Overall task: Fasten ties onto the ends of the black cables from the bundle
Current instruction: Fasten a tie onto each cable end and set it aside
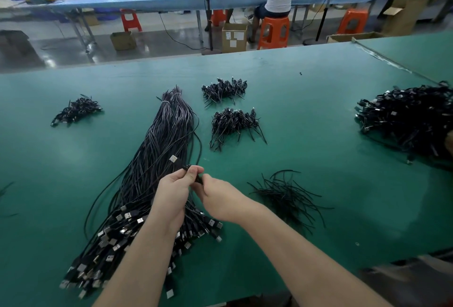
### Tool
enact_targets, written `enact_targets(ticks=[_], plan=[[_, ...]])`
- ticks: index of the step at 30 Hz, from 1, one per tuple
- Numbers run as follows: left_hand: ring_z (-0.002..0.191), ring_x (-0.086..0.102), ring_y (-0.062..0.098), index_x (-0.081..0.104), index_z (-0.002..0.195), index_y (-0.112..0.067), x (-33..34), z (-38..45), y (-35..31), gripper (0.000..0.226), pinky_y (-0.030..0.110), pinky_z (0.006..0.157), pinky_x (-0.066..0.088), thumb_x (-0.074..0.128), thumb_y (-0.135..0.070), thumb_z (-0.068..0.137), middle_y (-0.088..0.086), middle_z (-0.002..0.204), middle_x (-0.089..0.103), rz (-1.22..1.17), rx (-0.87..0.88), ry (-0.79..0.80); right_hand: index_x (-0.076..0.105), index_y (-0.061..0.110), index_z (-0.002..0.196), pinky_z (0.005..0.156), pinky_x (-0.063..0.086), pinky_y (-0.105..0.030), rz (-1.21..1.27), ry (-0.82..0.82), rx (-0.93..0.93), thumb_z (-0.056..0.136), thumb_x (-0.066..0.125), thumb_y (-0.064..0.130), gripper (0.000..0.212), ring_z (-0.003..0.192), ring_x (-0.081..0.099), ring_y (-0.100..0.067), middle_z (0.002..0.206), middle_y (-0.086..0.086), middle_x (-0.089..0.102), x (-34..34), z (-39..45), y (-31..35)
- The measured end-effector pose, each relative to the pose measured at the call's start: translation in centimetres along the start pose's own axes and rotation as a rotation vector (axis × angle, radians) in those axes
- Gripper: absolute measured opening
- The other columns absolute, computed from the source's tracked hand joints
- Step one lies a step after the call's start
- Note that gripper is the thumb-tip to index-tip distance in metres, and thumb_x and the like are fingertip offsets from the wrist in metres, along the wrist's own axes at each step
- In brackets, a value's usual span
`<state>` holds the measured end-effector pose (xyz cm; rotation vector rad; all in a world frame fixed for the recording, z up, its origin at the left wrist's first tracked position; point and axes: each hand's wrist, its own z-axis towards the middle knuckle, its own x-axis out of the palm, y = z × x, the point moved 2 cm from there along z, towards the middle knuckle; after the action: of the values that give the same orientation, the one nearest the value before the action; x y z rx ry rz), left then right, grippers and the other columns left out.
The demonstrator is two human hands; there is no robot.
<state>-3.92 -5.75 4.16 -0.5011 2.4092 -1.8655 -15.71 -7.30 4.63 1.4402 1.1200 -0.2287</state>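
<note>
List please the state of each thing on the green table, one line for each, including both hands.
left hand: pinches a black cable end.
right hand: pinches the same cable end.
cable in hand: lifted, looped, metal plug free.
cable bundle: lying flat, bound at its far end.
loose ties: scattered, unused.
three small heaps: short folded cables, lying apart.
large heap: piled at the right edge.

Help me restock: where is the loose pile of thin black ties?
In the head view, the loose pile of thin black ties lies on the green table, just right of the right hand.
</note>
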Motion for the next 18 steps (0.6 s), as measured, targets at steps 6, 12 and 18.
enact_targets(ticks=[6, 12, 18], plan=[[0.101, 0.063, 0.023, 0.079, 0.095, -0.01, -0.22, 0.46, 0.32, 0.023, 0.034, 0.092, 0.045, 0.058, -0.015, 0.101, 0.006, 0.093, 0.076, 0.101, -0.085, 0.069, 0.043, 0.019, 0.077, 0.052, 0.034, -0.028, 0.231, 0.047, 0.094, 0.11, 0.027, 0.026, 0.038, 0.06, 0.042, -0.014, 0.071, 0.002, 0.045, 0.14, 0.51, -0.28], [0.094, 0.068, 0.028, 0.077, 0.096, 0.0, -0.22, 0.1, -0.1, 0.019, 0.04, 0.095, 0.053, 0.058, 0.0, 0.097, 0.02, 0.1, 0.074, -0.035, -0.046, 0.117, 0.045, 0.021, 0.081, 0.038, 0.023, -0.021, 0.994, 0.09, 0.219, 0.109, 0.037, 0.035, 0.032, 0.043, 0.026, -0.006, 0.057, 0.008, 0.032, -0.12, 0.25, -0.43], [0.082, 0.07, 0.026, 0.077, 0.087, 0.001, -0.82, 0.25, 0.17, 0.007, 0.037, 0.086, 0.059, 0.074, -0.005, 0.087, 0.018, 0.087, 0.074, -0.078, -0.023, 0.013, 0.042, 0.019, 0.083, 0.037, 0.023, -0.019, 1.055, 0.113, 0.226, 0.109, 0.035, 0.031, 0.03, 0.042, 0.024, -0.005, 0.056, 0.009, 0.03, -0.31, 0.04, -0.09]])
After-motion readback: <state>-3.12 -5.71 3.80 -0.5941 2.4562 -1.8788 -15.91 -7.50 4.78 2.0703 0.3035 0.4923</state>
